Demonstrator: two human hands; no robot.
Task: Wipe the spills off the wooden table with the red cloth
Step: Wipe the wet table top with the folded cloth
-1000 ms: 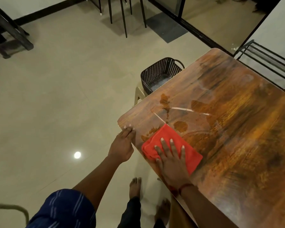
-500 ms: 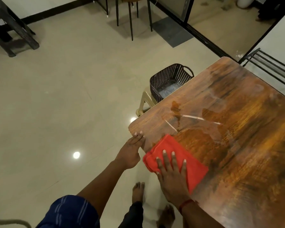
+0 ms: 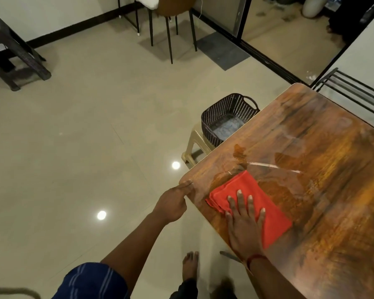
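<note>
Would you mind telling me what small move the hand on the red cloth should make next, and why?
Probably push the red cloth forward, away from the body, toward the wet patch just beyond its far corner. The right hand lies flat on the cloth, liquid still glistens ahead of it near the table edge, and the left hand steadies the corner.

We note the cloth (image 3: 249,207) lying on the bench (image 3: 324,190) near its left corner, spill (image 3: 239,153) just behind it. Basket (image 3: 227,118) sits on a stool (image 3: 194,143) beyond the bench's left edge.
</note>
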